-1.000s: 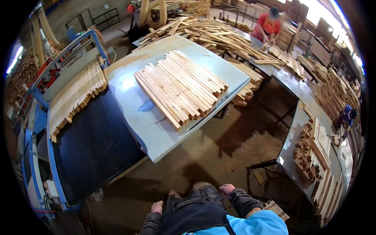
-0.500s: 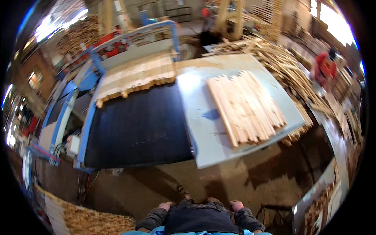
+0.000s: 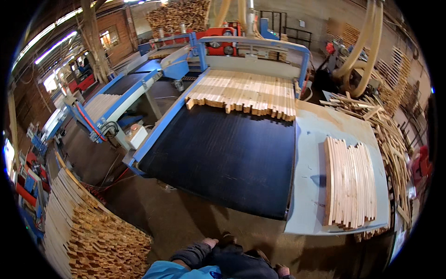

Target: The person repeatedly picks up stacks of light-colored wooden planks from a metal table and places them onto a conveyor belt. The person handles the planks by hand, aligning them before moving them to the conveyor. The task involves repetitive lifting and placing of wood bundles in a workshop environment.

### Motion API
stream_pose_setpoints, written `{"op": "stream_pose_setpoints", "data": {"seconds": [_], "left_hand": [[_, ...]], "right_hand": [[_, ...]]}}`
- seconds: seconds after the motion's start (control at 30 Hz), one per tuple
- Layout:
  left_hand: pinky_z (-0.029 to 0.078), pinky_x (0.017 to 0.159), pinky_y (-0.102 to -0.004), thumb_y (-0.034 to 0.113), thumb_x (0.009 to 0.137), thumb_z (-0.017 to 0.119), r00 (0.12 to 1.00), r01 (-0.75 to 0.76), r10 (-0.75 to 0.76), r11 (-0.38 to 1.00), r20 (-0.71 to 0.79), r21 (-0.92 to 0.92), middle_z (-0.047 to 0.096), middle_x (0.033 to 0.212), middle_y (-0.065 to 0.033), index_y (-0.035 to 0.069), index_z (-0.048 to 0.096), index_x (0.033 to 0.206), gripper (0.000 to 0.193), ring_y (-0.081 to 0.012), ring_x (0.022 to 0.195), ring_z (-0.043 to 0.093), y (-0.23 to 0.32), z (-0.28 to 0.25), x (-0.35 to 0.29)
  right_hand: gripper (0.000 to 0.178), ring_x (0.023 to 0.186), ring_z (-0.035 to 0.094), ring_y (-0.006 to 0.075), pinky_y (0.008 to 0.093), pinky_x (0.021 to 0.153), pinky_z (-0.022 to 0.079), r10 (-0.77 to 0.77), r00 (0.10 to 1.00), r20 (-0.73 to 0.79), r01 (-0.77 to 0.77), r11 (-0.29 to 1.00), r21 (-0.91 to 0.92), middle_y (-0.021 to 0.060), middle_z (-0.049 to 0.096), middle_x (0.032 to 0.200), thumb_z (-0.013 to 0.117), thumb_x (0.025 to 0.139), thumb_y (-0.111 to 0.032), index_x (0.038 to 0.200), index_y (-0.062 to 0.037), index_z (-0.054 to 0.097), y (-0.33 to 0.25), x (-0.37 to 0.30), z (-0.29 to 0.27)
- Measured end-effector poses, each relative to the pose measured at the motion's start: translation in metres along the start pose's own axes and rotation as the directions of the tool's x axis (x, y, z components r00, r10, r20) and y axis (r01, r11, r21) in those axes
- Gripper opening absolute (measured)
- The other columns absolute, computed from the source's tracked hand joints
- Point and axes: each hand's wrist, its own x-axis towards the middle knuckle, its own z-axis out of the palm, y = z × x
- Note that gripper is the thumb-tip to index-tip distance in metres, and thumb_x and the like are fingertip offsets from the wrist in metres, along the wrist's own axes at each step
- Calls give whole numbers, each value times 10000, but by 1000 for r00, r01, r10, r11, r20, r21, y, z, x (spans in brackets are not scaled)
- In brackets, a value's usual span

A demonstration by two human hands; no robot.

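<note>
My left hand [image 3: 210,242] hangs low beside my dark trousers, touching no board. At the lower edge my right hand [image 3: 282,270] shows only in part, on the other side of my body. The fingers of both hands are too small and hidden to make out. Ahead lies a black conveyor belt [image 3: 223,158] in a blue frame, with a row of light wooden strips [image 3: 246,90] side by side across its far end. To its right, a pale table [image 3: 306,186] carries a loose batch of wooden strips [image 3: 350,183].
A big stack of strips [image 3: 107,246] stands at the lower left, its cut ends toward me. Scrap wood [image 3: 392,153] is heaped beyond the table. Another blue-framed conveyor [image 3: 125,102] runs at the left. A person in red [image 3: 420,165] shows at the right rim.
My view has turned to the left, so belt and table sit further right. More of the left stack shows. My hands remain low at my sides.
</note>
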Motion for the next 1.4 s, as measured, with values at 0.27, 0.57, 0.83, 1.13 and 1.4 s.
{"op": "stream_pose_setpoints", "data": {"seconds": [0.27, 0.57, 0.83, 1.13, 1.4], "left_hand": [[329, 1279, -490, 635, 1036, 539, 992, 120, -123, 989, -38, -87, 476, 1672, -222, 56, 583, 1560, 782, -415, 1553, 432, -25, 0, 46], [307, 1290, -495, 659, 1039, 517, 993, -108, 108, 994, 48, -6, 464, 1679, -229, 64, 570, 1574, 802, -416, 1563, 418, -71, -14, 60], [337, 1274, -466, 677, 1018, 554, 998, 40, -41, 999, 55, 19, 502, 1649, -236, 64, 617, 1533, 803, -402, 1548, 445, -74, -3, 62], [355, 1262, -464, 617, 1025, 580, 995, 95, -90, 990, 49, -109, 493, 1657, -229, 65, 615, 1537, 754, -395, 1549, 443, -68, 7, 53], [355, 1267, -499, 507, 1106, 497, 978, 48, -59, 997, 199, 61, 388, 1723, -230, 72, 569, 1579, 647, -403, 1577, 387, -42, -15, 34]], "right_hand": [[314, 970, 759, 393, 508, 825, 607, -54, 998, 36, 54, 998, 20, 199, 792, 1095, 599, 1055, -319, 1316, -214, 738, -47, 19, -9], [373, 1007, 750, 350, 459, 869, 594, -127, 992, 26, 120, 972, 202, 167, 787, 1142, 601, 1051, -355, 1341, -168, 744, -63, 33, -7], [312, 811, 695, 272, 445, 679, 565, -322, 943, -78, 320, 947, -42, 50, 709, 884, 608, 1038, -375, 1054, -112, 775, -97, 35, -24], [308, 751, 705, 280, 459, 658, 579, -35, 998, 47, 33, 999, 30, 90, 724, 876, 603, 1059, -345, 1051, -75, 751, -133, 45, -32], [307, 698, 714, 287, 472, 639, 591, 200, 980, -10, -188, 938, 290, 127, 737, 868, 598, 1077, -318, 1048, -42, 731, -97, -2, -28]]}}
